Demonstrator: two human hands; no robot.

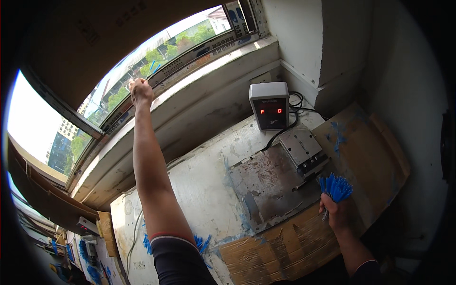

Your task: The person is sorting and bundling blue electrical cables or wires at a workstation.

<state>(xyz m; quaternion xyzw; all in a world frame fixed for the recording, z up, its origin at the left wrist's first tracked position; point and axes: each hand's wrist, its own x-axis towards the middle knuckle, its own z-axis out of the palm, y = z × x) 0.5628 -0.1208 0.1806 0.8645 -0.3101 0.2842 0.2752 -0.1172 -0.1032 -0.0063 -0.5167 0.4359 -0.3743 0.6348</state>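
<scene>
My left hand point(141, 91) is stretched far up and forward to the window frame point(199, 50), fingers closed as a fist against it; what it grips, if anything, I cannot make out. My right hand point(335, 209) is low at the right, shut on a bundle of thin blue sticks point(336, 187) that fan upward out of my fist. This bundle sits just right of a small grey metal machine point(304, 151) fixed on a scratched metal plate point(268, 187).
A grey box with a red digit display point(270, 105) stands behind the machine, black cables point(289, 121) running from it. Cardboard sheets point(285, 244) cover the white bench point(199, 190) at front and right. Loose blue sticks point(202, 243) lie near my left elbow. A concrete sill point(190, 95) runs under the window.
</scene>
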